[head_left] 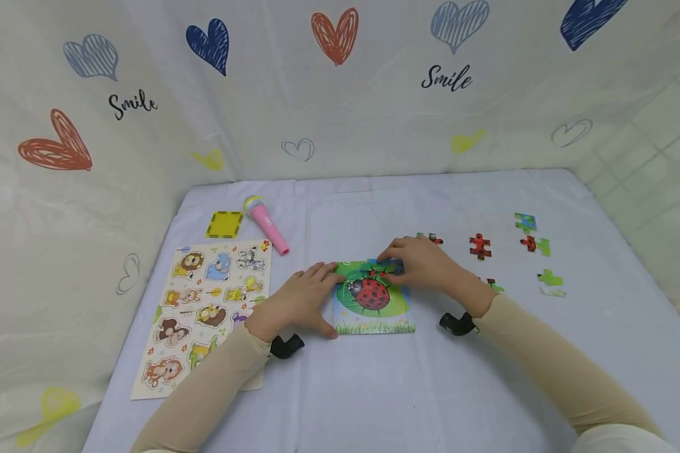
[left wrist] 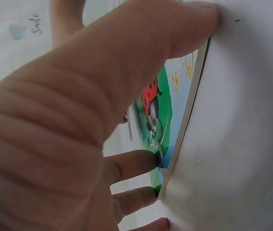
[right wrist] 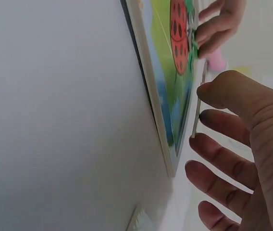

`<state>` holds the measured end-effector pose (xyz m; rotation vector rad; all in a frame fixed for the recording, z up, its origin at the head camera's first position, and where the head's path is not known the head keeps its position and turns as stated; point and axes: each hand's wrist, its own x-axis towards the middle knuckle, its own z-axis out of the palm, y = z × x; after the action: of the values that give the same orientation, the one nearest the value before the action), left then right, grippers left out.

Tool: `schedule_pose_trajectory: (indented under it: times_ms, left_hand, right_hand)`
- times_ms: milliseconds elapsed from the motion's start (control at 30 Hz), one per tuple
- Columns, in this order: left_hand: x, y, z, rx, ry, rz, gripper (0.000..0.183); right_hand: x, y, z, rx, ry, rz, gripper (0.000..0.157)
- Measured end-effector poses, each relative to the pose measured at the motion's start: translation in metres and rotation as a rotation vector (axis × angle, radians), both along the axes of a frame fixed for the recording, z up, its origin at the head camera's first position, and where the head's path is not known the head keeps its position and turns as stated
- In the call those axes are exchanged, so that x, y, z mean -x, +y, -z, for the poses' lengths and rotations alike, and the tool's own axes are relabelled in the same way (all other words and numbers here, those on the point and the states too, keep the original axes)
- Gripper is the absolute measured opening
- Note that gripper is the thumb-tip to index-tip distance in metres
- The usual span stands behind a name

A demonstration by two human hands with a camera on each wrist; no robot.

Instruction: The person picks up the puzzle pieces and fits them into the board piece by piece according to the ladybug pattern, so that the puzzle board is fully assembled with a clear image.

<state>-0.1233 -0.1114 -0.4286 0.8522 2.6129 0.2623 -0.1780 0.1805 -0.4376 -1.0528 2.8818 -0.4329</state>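
A ladybug puzzle board [head_left: 374, 321] lies flat on the white cloth in front of the person. Along its left side rests the left hand [head_left: 303, 302], fingers spread, with the thumb at the near left corner and fingertips on the edge. The right hand [head_left: 425, 267] is over the far right part of the board. Its thumb and fingertips pinch a thin puzzle piece [right wrist: 198, 108], seen edge-on and tilted up from the board in the right wrist view. The printed ladybug [head_left: 369, 294] shows between the hands.
Loose puzzle pieces lie to the right, among them a red one [head_left: 480, 246], a blue-green one [head_left: 525, 221] and a green one [head_left: 550, 277]. On the left are an animal picture board [head_left: 164, 314], a yellow square [head_left: 224, 224] and a pink toy microphone [head_left: 269, 226].
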Motion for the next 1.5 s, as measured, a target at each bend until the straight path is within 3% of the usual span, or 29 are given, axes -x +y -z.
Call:
schedule_pose_trajectory:
  times_ms: [600,900,1500]
  left_hand:
    - [-0.001,0.007,-0.008,0.043,-0.022,-0.014,0.116]
    - [-0.001,0.015,-0.017,0.112,-0.023,0.004,0.116]
    - [0.001,0.023,-0.013,0.199,0.005,0.005,0.117]
  right_hand:
    - [-0.004,-0.014,0.008,0.008,0.046,-0.092,0.026]
    - [-0.005,-0.016,0.007,-0.009,0.044,-0.091,0.027]
    - [-0.009,-0.011,0.007,0.076,-0.034,-0.064,0.023]
